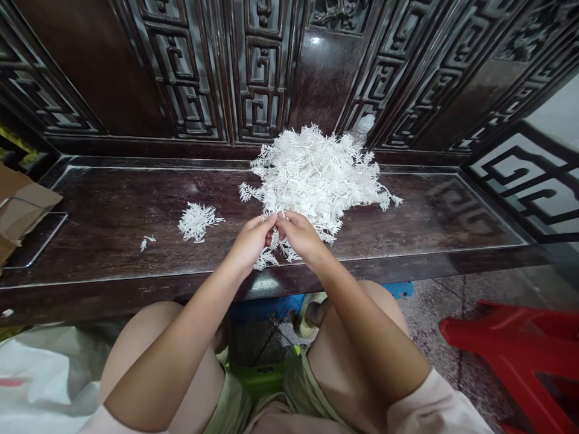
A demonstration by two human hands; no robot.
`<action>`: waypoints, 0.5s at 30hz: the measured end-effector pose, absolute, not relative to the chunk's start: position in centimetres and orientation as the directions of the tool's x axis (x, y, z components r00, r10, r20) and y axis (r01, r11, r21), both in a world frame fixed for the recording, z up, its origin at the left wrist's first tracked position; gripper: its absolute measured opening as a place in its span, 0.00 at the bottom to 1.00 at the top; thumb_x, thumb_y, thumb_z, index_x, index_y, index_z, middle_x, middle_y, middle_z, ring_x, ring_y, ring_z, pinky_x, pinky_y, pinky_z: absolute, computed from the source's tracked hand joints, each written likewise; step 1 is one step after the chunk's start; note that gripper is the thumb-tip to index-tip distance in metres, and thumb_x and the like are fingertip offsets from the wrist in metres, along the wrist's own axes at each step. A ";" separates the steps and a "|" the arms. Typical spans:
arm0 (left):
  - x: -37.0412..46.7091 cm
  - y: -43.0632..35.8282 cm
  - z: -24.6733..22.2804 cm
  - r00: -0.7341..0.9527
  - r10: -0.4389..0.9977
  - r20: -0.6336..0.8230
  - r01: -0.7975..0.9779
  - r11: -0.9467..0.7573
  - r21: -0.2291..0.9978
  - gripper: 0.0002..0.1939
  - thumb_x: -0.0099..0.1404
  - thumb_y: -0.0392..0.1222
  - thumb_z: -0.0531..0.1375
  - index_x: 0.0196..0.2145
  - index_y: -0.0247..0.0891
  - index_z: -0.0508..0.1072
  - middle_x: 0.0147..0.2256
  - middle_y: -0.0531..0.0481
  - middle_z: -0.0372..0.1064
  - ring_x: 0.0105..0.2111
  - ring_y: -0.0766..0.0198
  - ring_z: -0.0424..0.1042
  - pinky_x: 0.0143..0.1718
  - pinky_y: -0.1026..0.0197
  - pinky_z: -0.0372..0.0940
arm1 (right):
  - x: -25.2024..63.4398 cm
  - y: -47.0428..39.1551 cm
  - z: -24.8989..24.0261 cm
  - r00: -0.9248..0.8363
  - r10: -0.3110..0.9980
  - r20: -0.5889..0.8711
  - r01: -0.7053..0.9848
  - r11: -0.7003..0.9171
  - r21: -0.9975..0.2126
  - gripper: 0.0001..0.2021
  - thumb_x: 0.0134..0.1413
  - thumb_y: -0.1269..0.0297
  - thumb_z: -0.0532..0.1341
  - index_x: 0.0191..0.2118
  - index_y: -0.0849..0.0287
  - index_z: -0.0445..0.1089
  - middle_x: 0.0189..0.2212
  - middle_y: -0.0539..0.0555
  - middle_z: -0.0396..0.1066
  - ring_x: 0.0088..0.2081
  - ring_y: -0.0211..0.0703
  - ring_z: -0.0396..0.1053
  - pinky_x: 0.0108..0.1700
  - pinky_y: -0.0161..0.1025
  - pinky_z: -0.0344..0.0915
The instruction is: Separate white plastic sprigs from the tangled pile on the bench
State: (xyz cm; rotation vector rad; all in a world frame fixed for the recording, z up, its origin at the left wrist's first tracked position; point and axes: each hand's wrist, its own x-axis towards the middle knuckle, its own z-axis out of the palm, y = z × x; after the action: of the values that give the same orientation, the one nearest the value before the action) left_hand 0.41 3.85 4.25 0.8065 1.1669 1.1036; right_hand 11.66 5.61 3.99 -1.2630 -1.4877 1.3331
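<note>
A big heap of white plastic sprigs lies on the dark wooden bench, their ends branching into fine needles. At its near edge my left hand and my right hand meet, thumbs and fingertips pinched close together. A small white sprig shows between the fingertips, partly hidden by them. Both hands seem to grip this piece. Left of my hands is a small pile of short white pieces. Farther left, a few loose white bits lie apart.
A clear bottle with a white cap stands behind the heap, against the carved wooden back. On the left are a cardboard box and a wire frame. A red plastic stool stands at the right, below the bench.
</note>
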 end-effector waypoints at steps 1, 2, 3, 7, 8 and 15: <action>0.4 3.8 4.1 0.010 0.965 -0.264 -0.176 0.261 0.949 0.13 0.55 0.48 0.56 0.22 0.36 0.63 0.17 0.57 0.53 0.18 0.72 0.52 0.22 0.66 0.49 | 11.6 5.6 4.0 -0.230 0.971 -0.068 0.186 -0.024 -0.982 0.11 0.48 0.61 0.52 0.19 0.58 0.56 0.16 0.45 0.54 0.22 0.33 0.54 0.28 0.34 0.51; 0.5 3.7 4.0 -0.014 0.974 -0.228 -0.116 0.225 0.967 0.13 0.56 0.48 0.55 0.22 0.36 0.63 0.18 0.57 0.54 0.19 0.71 0.53 0.22 0.65 0.49 | 11.6 5.5 4.0 -0.235 0.970 -0.068 0.188 -0.024 -0.982 0.11 0.47 0.61 0.52 0.19 0.58 0.56 0.16 0.45 0.54 0.22 0.33 0.54 0.28 0.34 0.51; 0.6 3.6 4.0 -0.050 0.981 -0.188 -0.066 0.185 0.981 0.12 0.57 0.47 0.54 0.22 0.36 0.63 0.18 0.56 0.56 0.20 0.71 0.54 0.23 0.65 0.50 | 11.4 5.4 4.1 -0.237 0.969 -0.075 0.182 -0.031 -0.983 0.11 0.47 0.61 0.53 0.19 0.58 0.56 0.16 0.45 0.53 0.22 0.33 0.54 0.27 0.34 0.51; 1.5 3.3 4.2 -0.207 0.974 -0.088 -0.062 0.077 0.995 0.10 0.58 0.40 0.51 0.21 0.36 0.62 0.20 0.56 0.58 0.22 0.70 0.58 0.25 0.66 0.52 | 10.6 5.1 4.6 -0.212 0.961 -0.179 0.004 -0.182 -0.983 0.07 0.44 0.64 0.54 0.21 0.59 0.59 0.16 0.44 0.52 0.21 0.32 0.52 0.27 0.34 0.50; 1.9 3.2 4.3 -0.222 0.971 -0.088 -0.108 0.066 0.992 0.10 0.58 0.39 0.50 0.21 0.36 0.61 0.19 0.56 0.57 0.22 0.70 0.58 0.24 0.66 0.53 | 10.4 5.0 4.8 -0.208 0.955 -0.213 -0.075 -0.233 -0.970 0.06 0.43 0.65 0.54 0.21 0.59 0.60 0.16 0.44 0.52 0.21 0.31 0.51 0.26 0.34 0.50; 0.8 3.4 6.3 -0.232 0.971 -0.050 -0.374 -0.041 0.927 0.13 0.58 0.38 0.51 0.19 0.38 0.51 0.16 0.59 0.45 0.17 0.73 0.48 0.20 0.68 0.50 | 11.3 6.0 5.2 -0.252 0.899 -0.357 -0.389 -0.432 -0.814 0.07 0.42 0.68 0.51 0.18 0.59 0.55 0.14 0.43 0.43 0.18 0.30 0.47 0.25 0.33 0.48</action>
State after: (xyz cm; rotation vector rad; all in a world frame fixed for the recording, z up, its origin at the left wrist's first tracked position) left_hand 0.84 3.42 6.29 0.7908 1.0823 1.5349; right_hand 11.32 6.02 5.15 -1.0548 -0.7461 1.8178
